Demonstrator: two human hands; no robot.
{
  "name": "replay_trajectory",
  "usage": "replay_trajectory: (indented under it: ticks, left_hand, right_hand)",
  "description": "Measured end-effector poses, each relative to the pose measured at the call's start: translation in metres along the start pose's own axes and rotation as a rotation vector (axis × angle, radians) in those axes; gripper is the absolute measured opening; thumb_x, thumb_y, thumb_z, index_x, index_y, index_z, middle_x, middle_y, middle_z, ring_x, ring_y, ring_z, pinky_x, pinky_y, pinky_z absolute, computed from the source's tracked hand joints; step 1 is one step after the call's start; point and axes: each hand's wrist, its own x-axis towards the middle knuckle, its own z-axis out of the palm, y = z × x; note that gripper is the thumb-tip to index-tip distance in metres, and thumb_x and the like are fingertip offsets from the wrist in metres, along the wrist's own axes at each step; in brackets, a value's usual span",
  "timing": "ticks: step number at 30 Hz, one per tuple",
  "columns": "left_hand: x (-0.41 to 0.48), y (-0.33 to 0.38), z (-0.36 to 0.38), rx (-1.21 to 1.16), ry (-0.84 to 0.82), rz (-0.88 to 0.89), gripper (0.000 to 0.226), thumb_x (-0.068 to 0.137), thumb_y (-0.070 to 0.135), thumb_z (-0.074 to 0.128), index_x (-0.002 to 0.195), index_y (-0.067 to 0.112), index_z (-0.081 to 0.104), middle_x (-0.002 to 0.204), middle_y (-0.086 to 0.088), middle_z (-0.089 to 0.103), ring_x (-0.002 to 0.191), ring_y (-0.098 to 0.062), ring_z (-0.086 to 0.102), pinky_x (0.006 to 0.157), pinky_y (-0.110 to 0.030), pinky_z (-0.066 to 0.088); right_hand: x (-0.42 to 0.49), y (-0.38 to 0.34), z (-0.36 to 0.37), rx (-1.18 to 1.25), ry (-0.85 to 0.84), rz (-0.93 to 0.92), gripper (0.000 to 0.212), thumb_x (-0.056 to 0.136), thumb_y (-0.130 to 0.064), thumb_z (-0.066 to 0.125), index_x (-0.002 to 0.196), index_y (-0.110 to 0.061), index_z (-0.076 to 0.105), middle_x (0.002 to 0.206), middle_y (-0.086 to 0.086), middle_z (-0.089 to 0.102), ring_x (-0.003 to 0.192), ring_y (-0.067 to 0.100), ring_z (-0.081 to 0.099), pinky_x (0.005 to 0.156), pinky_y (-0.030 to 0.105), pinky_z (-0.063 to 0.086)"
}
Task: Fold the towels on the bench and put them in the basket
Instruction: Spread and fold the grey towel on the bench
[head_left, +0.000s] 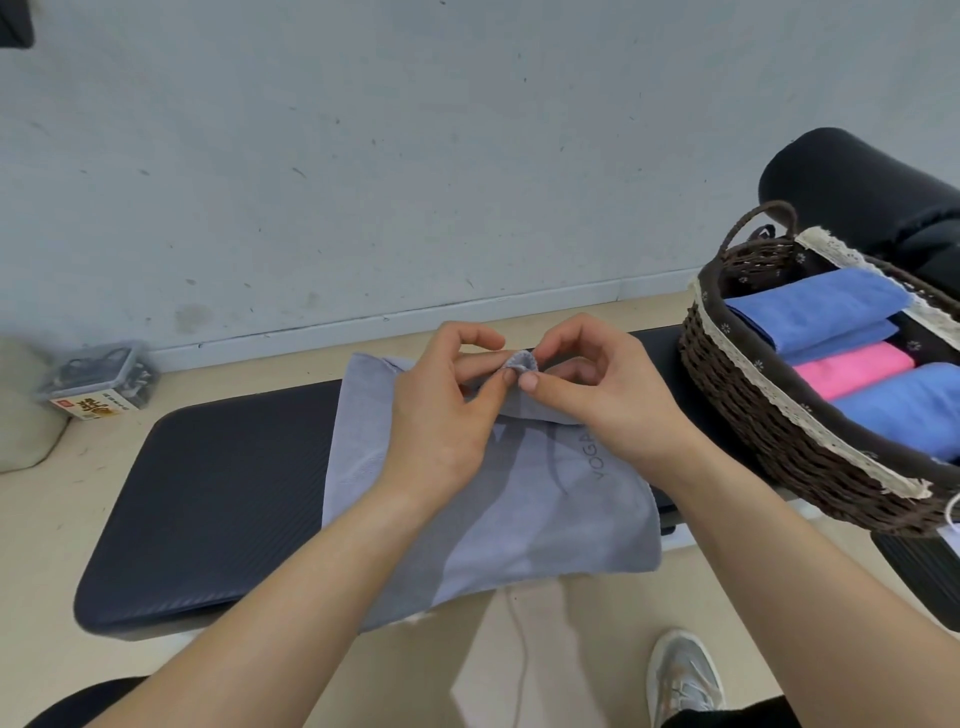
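Both our hands, left hand and right hand, are pinching one grey towel corner together at 12 o'clock. Black desk underneath, towel spread mid-desk and hanging off our side. At 3 o'clock the basket sits on it, blue and pink folded towels inside.

I log the towel as thin grey cloth, matt, finely woven, with a stitched hem. The bench pad looks like dark synthetic covering, finely ribbed, with a faint sheen; I can't confirm the material. The basket is rough brown wicker with a matt, lace-edged printed cloth liner, and the folded towels in it are soft matt cloth.
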Motion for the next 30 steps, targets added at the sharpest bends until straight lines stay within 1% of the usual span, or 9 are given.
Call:
replay_trajectory:
  ticks: [3, 5, 11, 15, 18, 22, 26, 28, 30]
  left_hand:
    - [0.0, 0.002, -0.001, 0.023, -0.013, 0.004, 0.021, 0.095, 0.018, 0.068, 0.109, 0.026, 0.055, 0.093, 0.018, 0.076, 0.091, 0.008, 0.065, 0.071, -0.005, 0.039]
    - [0.0, 0.002, 0.001, 0.037, -0.026, 0.003, 0.022, 0.094, 0.02, 0.069, 0.111, 0.026, 0.056, 0.093, 0.019, 0.076, 0.091, 0.009, 0.065, 0.071, -0.006, 0.04]
    - [0.001, -0.003, 0.005, 0.055, -0.066, 0.018, 0.027, 0.092, 0.02, 0.071, 0.112, 0.031, 0.056, 0.092, 0.019, 0.076, 0.086, 0.006, 0.066, 0.07, -0.008, 0.042]
    - [0.006, -0.022, 0.002, 0.202, -0.135, 0.038, 0.03, 0.087, 0.026, 0.074, 0.111, 0.032, 0.057, 0.095, 0.02, 0.072, 0.095, 0.001, 0.065, 0.082, -0.025, 0.05]
    - [0.016, -0.044, -0.013, 0.586, -0.178, 0.12, 0.022, 0.085, 0.032, 0.071, 0.103, 0.034, 0.058, 0.093, 0.022, 0.067, 0.094, -0.005, 0.061, 0.091, -0.038, 0.044]
    - [0.031, -0.063, -0.046, 0.784, -0.185, 0.049, 0.013, 0.09, 0.04, 0.065, 0.099, 0.036, 0.057, 0.091, 0.021, 0.064, 0.092, -0.005, 0.057, 0.099, -0.037, 0.025]
    - [0.039, -0.077, -0.075, 0.843, -0.165, 0.043, 0.021, 0.091, 0.038, 0.064, 0.097, 0.035, 0.043, 0.081, 0.018, 0.059, 0.081, -0.001, 0.053, 0.102, -0.037, 0.025]
    - [0.037, -0.08, -0.085, 0.812, -0.172, 0.039, 0.023, 0.093, 0.028, 0.06, 0.095, 0.032, 0.038, 0.077, 0.012, 0.057, 0.074, -0.003, 0.049, 0.093, -0.035, 0.032]
    - [0.035, -0.08, -0.093, 0.717, -0.183, 0.01, 0.023, 0.094, 0.012, 0.054, 0.09, 0.028, 0.038, 0.073, 0.009, 0.053, 0.065, -0.008, 0.043, 0.069, -0.032, 0.038]
  right_hand:
    - [0.0, -0.001, 0.0, -0.033, 0.007, -0.009, 0.021, 0.085, -0.013, 0.078, 0.104, -0.016, 0.069, 0.097, 0.005, 0.07, 0.074, 0.014, 0.066, 0.075, 0.029, 0.054]
    - [0.001, 0.0, 0.0, -0.077, 0.014, -0.031, 0.014, 0.087, -0.013, 0.076, 0.099, -0.018, 0.072, 0.093, 0.001, 0.072, 0.075, 0.013, 0.064, 0.078, 0.034, 0.055]
    - [0.002, 0.004, -0.002, -0.171, 0.059, -0.03, 0.003, 0.091, -0.017, 0.072, 0.091, -0.02, 0.072, 0.089, -0.001, 0.073, 0.077, 0.029, 0.063, 0.079, 0.044, 0.055]
    - [0.006, 0.011, -0.005, -0.238, 0.054, -0.019, 0.006, 0.094, -0.025, 0.065, 0.089, -0.029, 0.066, 0.087, -0.008, 0.07, 0.084, 0.016, 0.065, 0.077, 0.034, 0.053]
    - [0.007, 0.016, -0.008, -0.302, 0.122, 0.013, 0.01, 0.1, -0.024, 0.057, 0.091, -0.028, 0.059, 0.082, -0.01, 0.065, 0.076, 0.005, 0.057, 0.07, 0.018, 0.044]
    - [0.006, 0.025, -0.013, -0.404, 0.246, 0.081, 0.011, 0.102, -0.027, 0.05, 0.092, -0.031, 0.052, 0.085, -0.011, 0.06, 0.075, 0.001, 0.052, 0.062, 0.013, 0.039]
    - [0.012, 0.034, -0.017, -0.403, 0.334, 0.134, 0.006, 0.103, -0.025, 0.048, 0.101, -0.023, 0.053, 0.089, -0.011, 0.056, 0.08, 0.001, 0.052, 0.066, 0.016, 0.037]
    - [0.015, 0.036, -0.017, -0.379, 0.359, 0.162, 0.007, 0.103, -0.025, 0.048, 0.103, -0.021, 0.053, 0.092, -0.01, 0.058, 0.084, 0.003, 0.053, 0.068, 0.017, 0.039]
    - [0.018, 0.039, -0.017, -0.372, 0.378, 0.191, 0.008, 0.103, -0.025, 0.047, 0.104, -0.02, 0.054, 0.094, -0.01, 0.058, 0.086, 0.002, 0.054, 0.069, 0.017, 0.039]
